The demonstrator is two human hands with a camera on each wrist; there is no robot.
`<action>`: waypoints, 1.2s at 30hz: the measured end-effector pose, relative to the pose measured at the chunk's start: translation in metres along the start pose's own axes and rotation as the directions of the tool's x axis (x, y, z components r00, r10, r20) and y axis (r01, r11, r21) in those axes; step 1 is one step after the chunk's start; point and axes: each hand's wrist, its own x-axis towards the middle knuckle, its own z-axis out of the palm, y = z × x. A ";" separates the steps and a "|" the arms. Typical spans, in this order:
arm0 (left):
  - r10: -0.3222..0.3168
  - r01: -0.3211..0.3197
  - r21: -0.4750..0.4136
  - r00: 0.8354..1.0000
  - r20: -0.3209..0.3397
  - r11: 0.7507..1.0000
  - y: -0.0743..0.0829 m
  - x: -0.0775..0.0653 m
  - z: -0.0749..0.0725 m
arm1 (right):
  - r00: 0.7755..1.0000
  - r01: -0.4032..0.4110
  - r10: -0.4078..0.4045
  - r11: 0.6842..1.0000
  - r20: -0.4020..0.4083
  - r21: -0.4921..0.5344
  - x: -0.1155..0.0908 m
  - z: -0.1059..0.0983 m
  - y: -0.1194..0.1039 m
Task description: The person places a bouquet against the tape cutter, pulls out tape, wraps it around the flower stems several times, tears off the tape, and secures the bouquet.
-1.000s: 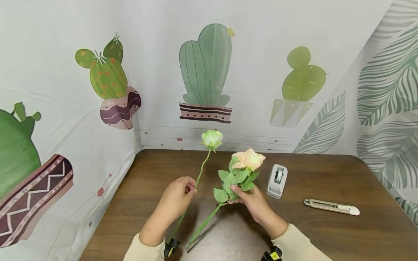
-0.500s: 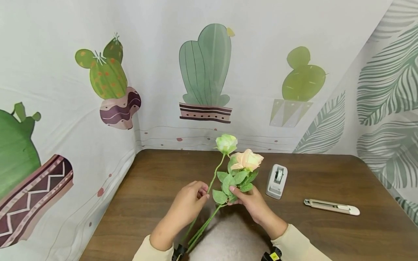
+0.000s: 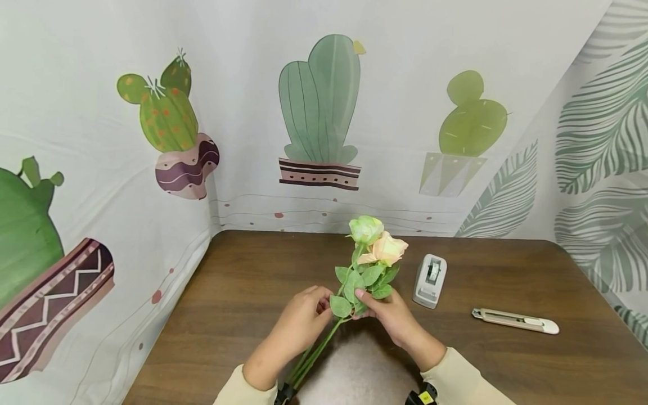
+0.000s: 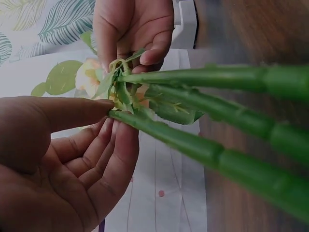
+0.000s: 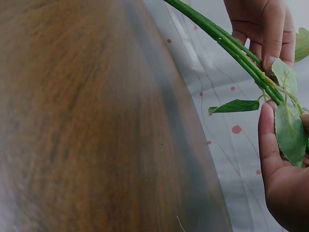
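My left hand (image 3: pixel 305 318) pinches the green stem of a pale green-white artificial rose (image 3: pixel 365 229) between thumb and fingers. That bloom leans against a peach artificial rose (image 3: pixel 387 249), overlapping its upper left side. My right hand (image 3: pixel 394 319) grips the peach rose around its leaves (image 3: pixel 354 284), thumb on top. In the left wrist view three stems (image 4: pixel 217 77) run side by side toward the camera, the lowest one in my left thumb and fingers. The right wrist view shows a leaf (image 5: pixel 289 133) over my right fingers, with the stems passing just above; the blooms are out of sight there.
A white tape dispenser (image 3: pixel 429 281) stands right of the flowers. Farther right on the brown wooden table (image 3: pixel 212 315) lies a utility knife (image 3: pixel 516 321). A white cloth printed with cacti (image 3: pixel 324 107) hangs behind the table and along its left side.
My left hand has moved right with the green-white rose, bringing it from apart to up against the peach rose, its stem alongside the others. My right hand has stayed nearly still.
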 end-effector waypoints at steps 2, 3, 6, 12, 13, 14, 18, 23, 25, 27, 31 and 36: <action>0.002 -0.001 -0.006 1.000 0.006 1.000 0.000 0.000 0.001 | 1.000 -0.001 0.001 1.000 0.004 0.000 0.000 0.000 0.001; 0.002 -0.002 -0.007 1.000 0.008 1.000 0.000 0.000 0.001 | 1.000 -0.001 0.001 1.000 0.005 0.002 0.000 0.000 0.000; 0.018 -0.018 -0.002 1.000 0.008 1.000 0.000 0.000 0.003 | 1.000 0.002 -0.002 1.000 0.009 0.005 0.000 0.000 0.000; 0.049 -0.049 0.023 0.999 0.003 0.999 0.001 0.000 0.008 | 1.000 0.012 -0.012 1.000 0.013 0.006 0.001 -0.001 0.002; 0.053 -0.053 0.023 0.999 0.005 0.998 0.001 0.000 0.009 | 1.000 0.014 -0.014 1.000 0.013 0.003 0.001 -0.001 0.002; 0.058 -0.058 0.021 0.998 0.008 0.998 0.002 0.000 0.009 | 1.000 0.016 -0.016 1.000 0.012 0.001 0.001 -0.001 0.002; 0.076 -0.076 0.011 0.997 0.012 0.997 0.003 -0.001 0.010 | 1.000 0.021 -0.021 1.000 0.010 -0.006 0.001 -0.001 0.002; 0.099 -0.099 0.025 0.995 -0.001 0.995 0.004 -0.002 0.013 | 1.000 0.014 -0.014 1.000 -0.002 0.005 0.001 0.001 0.002; 0.110 -0.110 0.033 0.994 -0.002 0.993 0.004 -0.002 0.015 | 1.000 0.006 -0.006 1.000 -0.014 0.006 0.001 0.002 0.002; 0.117 -0.117 0.038 0.993 0.000 0.992 0.005 -0.002 0.017 | 1.000 -0.004 0.004 1.000 -0.030 0.005 0.001 0.002 0.002; 0.118 -0.118 0.063 0.993 0.006 0.991 0.005 -0.003 0.020 | 0.998 -0.022 0.022 1.000 -0.060 -0.014 0.002 0.002 0.004; 0.126 -0.127 0.110 0.992 0.014 0.986 0.006 -0.004 0.021 | 0.996 -0.034 0.032 0.999 -0.083 -0.020 0.002 0.002 0.004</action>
